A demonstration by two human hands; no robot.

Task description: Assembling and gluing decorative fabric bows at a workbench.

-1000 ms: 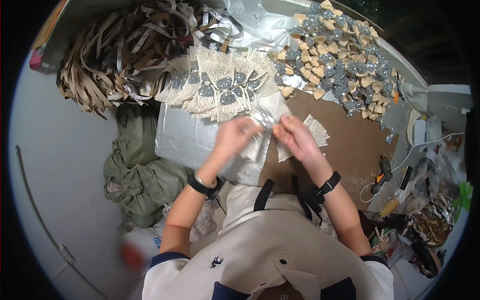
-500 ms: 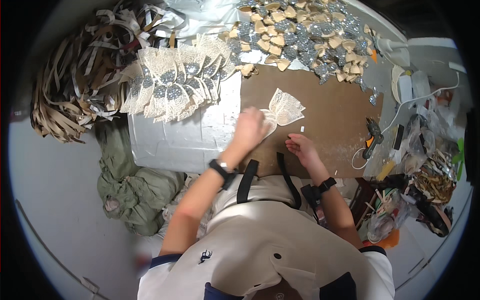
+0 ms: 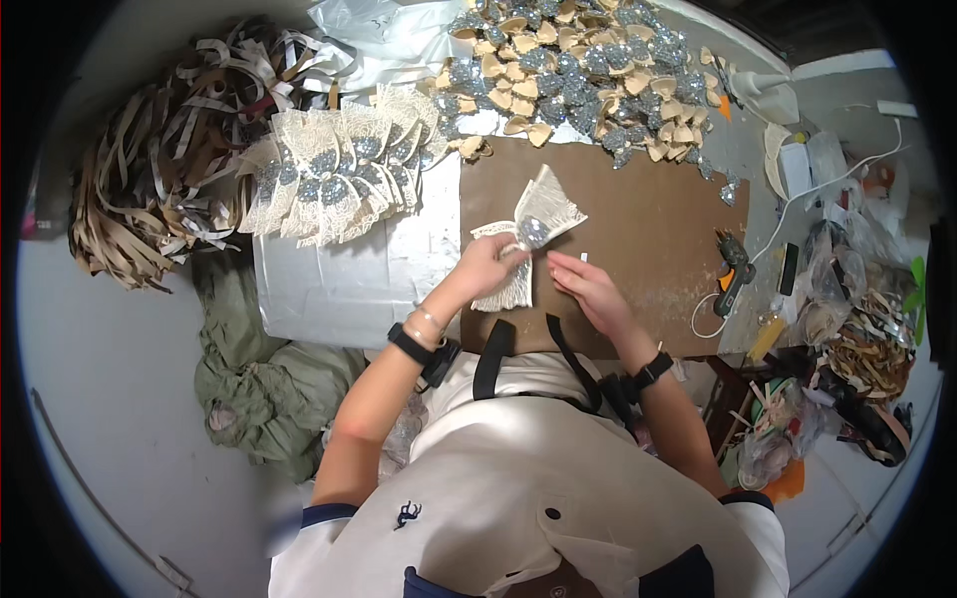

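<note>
A person's left hand (image 3: 485,267) is pinching a lace bow (image 3: 533,231) shut on the board (image 3: 638,214); the open right hand (image 3: 586,287) is steadying it, best kept flat.

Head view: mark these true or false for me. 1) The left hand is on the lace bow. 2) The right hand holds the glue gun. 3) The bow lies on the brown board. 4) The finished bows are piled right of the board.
1) True: the left hand pinches the lace bow.
2) False: the right hand rests on the brown board; the glue gun lies apart.
3) True.
4) False: the finished bows lie to its left.
</note>
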